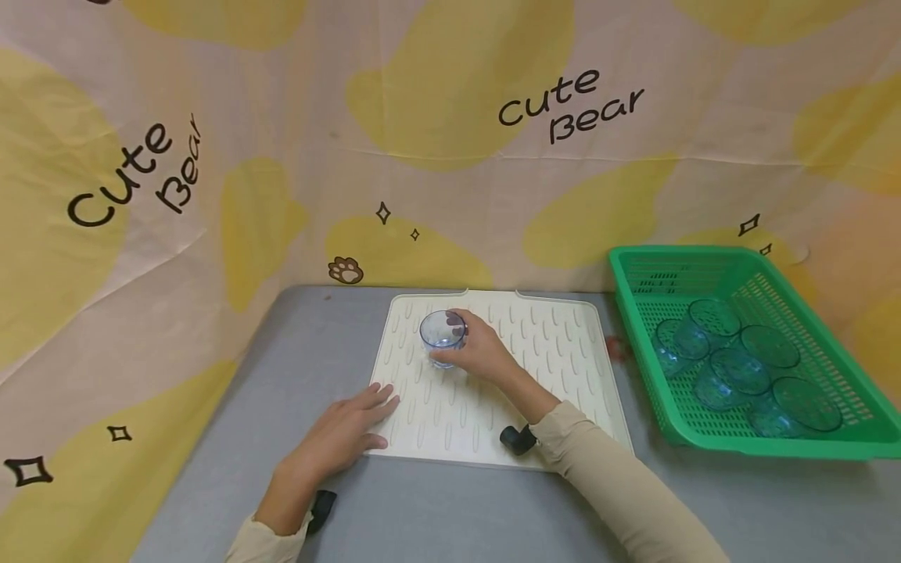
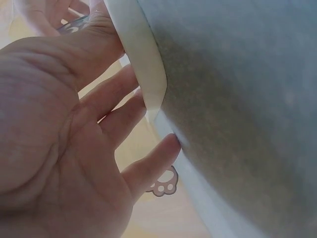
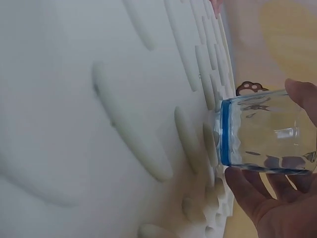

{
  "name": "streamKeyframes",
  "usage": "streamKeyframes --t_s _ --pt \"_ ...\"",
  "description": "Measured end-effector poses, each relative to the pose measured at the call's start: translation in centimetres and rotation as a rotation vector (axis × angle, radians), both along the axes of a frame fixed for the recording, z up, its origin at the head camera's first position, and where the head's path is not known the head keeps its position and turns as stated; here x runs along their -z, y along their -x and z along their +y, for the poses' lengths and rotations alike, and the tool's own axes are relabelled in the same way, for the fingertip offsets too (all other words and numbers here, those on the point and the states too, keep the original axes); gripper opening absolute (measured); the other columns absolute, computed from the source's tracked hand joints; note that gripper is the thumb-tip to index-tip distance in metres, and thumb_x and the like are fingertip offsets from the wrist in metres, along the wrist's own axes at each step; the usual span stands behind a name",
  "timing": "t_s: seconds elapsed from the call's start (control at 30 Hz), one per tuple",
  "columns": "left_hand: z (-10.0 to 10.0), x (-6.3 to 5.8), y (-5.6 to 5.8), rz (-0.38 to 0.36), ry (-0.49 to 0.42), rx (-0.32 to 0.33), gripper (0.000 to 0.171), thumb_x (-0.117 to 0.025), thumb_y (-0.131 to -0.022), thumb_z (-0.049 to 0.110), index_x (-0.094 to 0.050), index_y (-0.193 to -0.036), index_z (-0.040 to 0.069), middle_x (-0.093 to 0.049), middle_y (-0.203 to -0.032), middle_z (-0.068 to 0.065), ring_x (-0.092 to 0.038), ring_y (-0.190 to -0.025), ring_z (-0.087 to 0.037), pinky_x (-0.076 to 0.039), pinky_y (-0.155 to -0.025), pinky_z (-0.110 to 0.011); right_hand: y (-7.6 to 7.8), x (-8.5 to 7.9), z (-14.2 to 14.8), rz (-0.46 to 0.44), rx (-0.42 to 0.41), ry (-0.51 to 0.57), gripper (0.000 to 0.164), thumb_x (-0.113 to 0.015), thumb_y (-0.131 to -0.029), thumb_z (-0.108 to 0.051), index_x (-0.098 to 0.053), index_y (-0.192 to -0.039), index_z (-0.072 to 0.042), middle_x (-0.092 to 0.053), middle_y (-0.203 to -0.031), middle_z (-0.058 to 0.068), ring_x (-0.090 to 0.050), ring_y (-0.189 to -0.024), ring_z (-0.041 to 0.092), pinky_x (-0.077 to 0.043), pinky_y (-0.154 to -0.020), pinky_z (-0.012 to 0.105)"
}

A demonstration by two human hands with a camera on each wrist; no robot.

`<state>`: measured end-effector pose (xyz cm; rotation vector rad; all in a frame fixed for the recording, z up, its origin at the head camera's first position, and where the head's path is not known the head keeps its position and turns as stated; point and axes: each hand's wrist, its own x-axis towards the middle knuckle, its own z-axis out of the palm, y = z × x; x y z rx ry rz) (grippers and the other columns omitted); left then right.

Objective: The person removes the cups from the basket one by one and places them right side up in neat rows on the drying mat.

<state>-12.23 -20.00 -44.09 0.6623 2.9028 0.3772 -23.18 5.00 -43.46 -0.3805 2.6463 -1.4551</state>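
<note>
My right hand (image 1: 484,350) holds a clear, bluish drinking glass (image 3: 262,131) upright, fingers and thumb around its sides. The glass's base is at the ribbed surface of a white drying mat (image 1: 457,426), toward the mat's upper left part; whether it touches is hard to tell. At the mat's left front edge rests my left hand (image 1: 338,434), its fingers spread and fairly straight. In the left wrist view the fingers (image 2: 151,166) lie along the mat's rim, with nothing gripped.
To the right of the mat stands a green slotted plastic basket (image 1: 633,336) with several similar glasses (image 1: 732,371) in it. A grey cloth (image 1: 450,516) covers the table. Behind and to the left hangs a patterned curtain (image 1: 436,102).
</note>
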Motion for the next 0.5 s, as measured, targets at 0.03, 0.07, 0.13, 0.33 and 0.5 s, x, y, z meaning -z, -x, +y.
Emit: streamKeyframes --t_s 0.03,0.07,0.13,0.33,0.5 --pt "-0.02 0.00 0.02 -0.003 0.000 -0.002 0.067 -0.077 -0.083 0.024 -0.054 -0.143 0.010 -0.048 -0.153 -0.009 -0.041 -0.145 -0.033 -0.043 -0.104 -0.058 0.05 0.02 -0.01 0.003 -0.001 0.001 0.088 -0.087 -0.074 -0.035 -0.046 -0.146 -0.007 -0.059 -0.140 0.012 -0.057 -0.129 0.029 -0.046 -0.108 0.045" --pt "-0.03 -0.03 0.03 -0.006 0.000 -0.003 0.067 -0.077 -0.083 0.024 -0.053 -0.144 0.010 -0.048 -0.154 -0.009 -0.040 -0.145 -0.033 -0.042 -0.104 -0.058 0.11 0.05 -0.02 0.008 -0.002 0.001 0.087 -0.087 -0.074 -0.035 -0.046 -0.146 -0.007 -0.059 -0.140 0.012 -0.057 -0.129 0.029 -0.046 -0.108 0.044" --pt "-0.04 -0.07 0.05 -0.004 0.000 0.001 0.066 -0.076 -0.083 0.024 -0.054 -0.144 0.009 -0.048 -0.154 -0.009 -0.041 -0.145 -0.033 -0.043 -0.103 -0.058 0.23 0.13 -0.03 0.015 -0.001 -0.005 0.088 -0.088 -0.074 -0.035 -0.046 -0.146 -0.007 -0.059 -0.140 0.012 -0.057 -0.129 0.029 -0.046 -0.108 0.044" --pt "0.04 -0.15 0.16 -0.023 0.005 -0.005 0.067 -0.076 -0.084 0.025 -0.053 -0.145 0.011 -0.047 -0.155 -0.008 -0.039 -0.146 -0.032 -0.042 -0.105 -0.058 0.26 0.16 -0.10 0.025 0.010 -0.031 0.088 -0.088 -0.073 -0.036 -0.047 -0.145 -0.006 -0.060 -0.139 0.013 -0.058 -0.129 0.029 -0.046 -0.107 0.044" --pt "0.02 -0.20 0.14 -0.027 0.003 -0.004 0.067 -0.077 -0.083 0.025 -0.053 -0.144 0.011 -0.047 -0.154 -0.008 -0.040 -0.146 -0.032 -0.042 -0.105 -0.059 0.04 0.10 -0.22 0.000 0.025 -0.031 0.090 -0.088 -0.073 -0.036 -0.045 -0.146 -0.009 -0.057 -0.142 0.013 -0.056 -0.131 0.030 -0.045 -0.109 0.046"
